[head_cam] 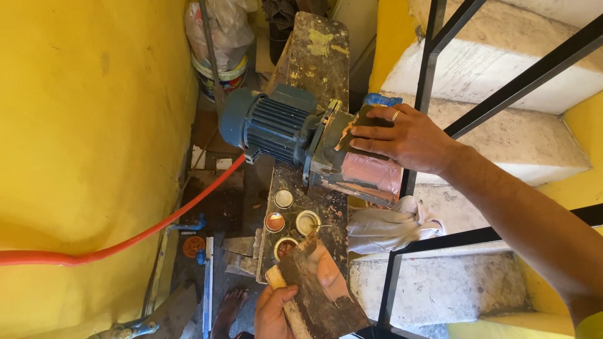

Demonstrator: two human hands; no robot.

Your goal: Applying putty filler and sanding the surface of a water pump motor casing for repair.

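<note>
The right hand (402,135) lies flat, fingers spread, on the pink-smeared pump (352,160) on the surface (323,50), while the left hand (276,311) grips a dirty scraper (317,292) tight near small tins (290,226).

Under your right hand (402,138) the machine housing (361,166) looks like metal, its paint smeared with pinkish, matt paste. The motor (270,125) to its left is ribbed metal in dull blue-grey paint. The plank (317,56) beneath is rough wood, stained and flaking. Your left hand (276,311) grips a scraper (317,292) with a pale wooden handle and a dark, crusted blade. The hose (125,242) at left looks like smooth orange plastic. The rag (386,226) is soft white cloth. The walls (88,125) are matt yellow plaster.
</note>
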